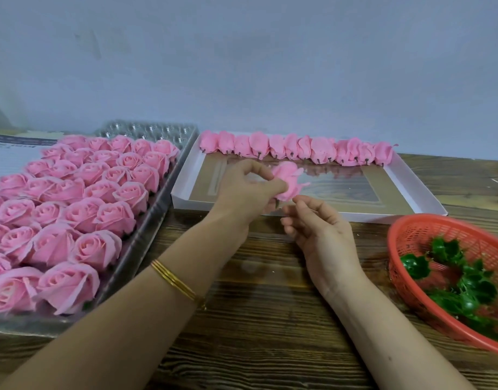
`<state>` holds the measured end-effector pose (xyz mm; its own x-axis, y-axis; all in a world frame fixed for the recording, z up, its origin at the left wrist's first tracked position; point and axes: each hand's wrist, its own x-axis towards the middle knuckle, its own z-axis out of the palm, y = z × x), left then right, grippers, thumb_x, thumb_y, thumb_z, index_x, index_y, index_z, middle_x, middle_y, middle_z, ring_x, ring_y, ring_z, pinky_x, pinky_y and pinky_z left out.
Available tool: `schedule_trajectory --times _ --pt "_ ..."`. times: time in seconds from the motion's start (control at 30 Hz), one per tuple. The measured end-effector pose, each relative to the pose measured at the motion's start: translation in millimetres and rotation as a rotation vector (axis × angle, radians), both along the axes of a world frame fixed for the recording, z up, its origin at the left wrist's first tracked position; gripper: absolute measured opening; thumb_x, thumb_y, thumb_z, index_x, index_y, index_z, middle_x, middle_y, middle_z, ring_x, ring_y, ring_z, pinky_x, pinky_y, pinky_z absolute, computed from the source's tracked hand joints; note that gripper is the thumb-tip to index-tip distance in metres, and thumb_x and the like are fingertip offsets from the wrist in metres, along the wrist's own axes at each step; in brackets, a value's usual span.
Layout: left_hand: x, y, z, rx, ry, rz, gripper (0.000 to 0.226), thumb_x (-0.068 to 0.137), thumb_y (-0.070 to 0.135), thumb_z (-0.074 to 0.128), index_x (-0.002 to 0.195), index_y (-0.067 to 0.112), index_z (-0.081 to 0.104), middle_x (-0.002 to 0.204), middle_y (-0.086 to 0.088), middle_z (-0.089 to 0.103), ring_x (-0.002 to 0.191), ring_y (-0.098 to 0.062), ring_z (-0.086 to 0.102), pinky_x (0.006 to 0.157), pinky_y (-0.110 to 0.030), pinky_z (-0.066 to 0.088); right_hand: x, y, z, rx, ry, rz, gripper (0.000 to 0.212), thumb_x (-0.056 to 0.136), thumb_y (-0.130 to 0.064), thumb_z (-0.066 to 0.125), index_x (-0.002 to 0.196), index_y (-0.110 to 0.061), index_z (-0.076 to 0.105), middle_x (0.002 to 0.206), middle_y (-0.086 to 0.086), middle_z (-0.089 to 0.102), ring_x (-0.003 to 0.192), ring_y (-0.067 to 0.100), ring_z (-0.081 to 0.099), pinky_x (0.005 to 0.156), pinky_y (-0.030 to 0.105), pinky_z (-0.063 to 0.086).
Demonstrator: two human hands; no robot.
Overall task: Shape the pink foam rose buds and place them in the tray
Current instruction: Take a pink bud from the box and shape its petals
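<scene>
The fingertips of the left hand (pixel 249 190) are closed on a pink foam rose bud (pixel 288 180), thumb on top and the other fingers under it, above the near edge of the white tray (pixel 419 190). The right hand (pixel 316 229) is just below the bud with its fingers loosely curled and apart; the forefinger reaches toward the base of the bud, but I cannot tell if it touches.

The foam petals look thin and soft. If the fingers pinch too hard or pull a petal outward too far, I think the petal can tear or keep a crease. The bud is held by one hand only, so a loose hold can let it drop on the wooden table (pixel 270 319). When the bud goes into the tray, a careless move can push the row of finished buds (pixel 298 149) that lies along the far wall of the tray and disturb it.

The bud is blurred, so its petals are hard to separate, and its stem end is hidden behind the left fingers. The box of open roses (pixel 73 206) at the left and the red basket (pixel 411 232) with green parts (pixel 467 285) at the right are both cut off by the frame edge.
</scene>
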<state>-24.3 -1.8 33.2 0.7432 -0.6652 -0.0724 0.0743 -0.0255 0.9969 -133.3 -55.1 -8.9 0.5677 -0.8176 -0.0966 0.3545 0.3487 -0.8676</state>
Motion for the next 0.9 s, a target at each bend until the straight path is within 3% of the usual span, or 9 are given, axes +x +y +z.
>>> schedule_trajectory --times 0.13,0.2,0.33,0.47,0.67,0.8,0.9 --pt "-5 9 -14 -0.014 0.064 -0.033 0.023 0.078 -0.001 0.075 0.081 0.013 0.057 0.098 -0.023 0.069 0.084 -0.029 0.072 0.079 -0.039 0.061 -1 -2 -3 -0.041 0.029 0.007 0.013 0.093 -0.003 0.056 0.103 -0.002 0.065 0.080 0.011 0.066 0.063 0.013 0.058 0.062 0.019 0.051" --pt "-7 13 -18 -0.030 0.052 -0.045 0.023 0.078 -0.002 0.075 0.081 0.013 0.058 0.099 -0.025 0.069 0.089 -0.032 0.071 0.080 -0.041 0.061 0 -2 -4 -0.056 0.035 0.026 0.015 0.094 -0.002 0.055 0.102 -0.003 0.067 0.078 0.010 0.066 0.064 0.013 0.057 0.062 0.019 0.051" --pt "-10 18 -25 -0.075 -0.015 -0.055 0.022 0.078 0.000 0.076 0.082 0.013 0.059 0.078 -0.009 0.070 0.077 -0.022 0.070 0.074 -0.037 0.061 0 -1 -5 -0.068 0.031 0.032 0.014 0.092 -0.001 0.057 0.098 -0.005 0.069 0.072 0.006 0.066 0.062 0.012 0.056 0.060 0.017 0.050" --pt "-13 23 -33 -0.131 -0.075 -0.044 0.021 0.077 0.001 0.078 0.083 0.009 0.060 0.083 -0.009 0.069 0.073 -0.016 0.071 0.067 -0.028 0.061 0 -1 -7 -0.089 0.034 0.030 0.019 0.091 -0.001 0.058 0.108 0.003 0.066 0.074 0.008 0.063 0.062 0.010 0.056 0.061 0.018 0.049" --pt "-14 27 -38 -0.170 -0.112 -0.043 0.020 0.078 -0.002 0.076 0.084 0.008 0.059 0.085 -0.009 0.068 0.072 -0.014 0.071 0.069 -0.030 0.061 -1 0 -8 -0.148 0.056 0.042 0.024 0.089 0.000 0.061 0.112 0.004 0.065 0.082 0.010 0.067 0.072 0.016 0.058 0.067 0.025 0.047" --pt "-15 28 -37 -0.204 -0.046 -0.085 0.014 0.085 -0.005 0.066 0.084 0.008 0.062 0.084 -0.002 0.066 0.082 -0.015 0.070 0.071 -0.031 0.061 -2 1 -7 -0.193 0.067 0.037 0.029 0.083 0.004 0.066 0.112 0.004 0.065 0.090 0.016 0.070 0.085 0.025 0.063 0.078 0.032 0.053" --pt "-16 28 -37 -0.226 -0.074 -0.101 0.012 0.089 -0.006 0.062 0.085 0.005 0.061 0.077 0.005 0.065 0.074 -0.007 0.067 0.064 -0.023 0.058 -3 4 -6 -0.280 0.108 0.018 0.033 0.079 0.004 0.071 0.112 0.002 0.066 0.099 0.028 0.069 0.088 0.032 0.063 0.088 0.042 0.054"
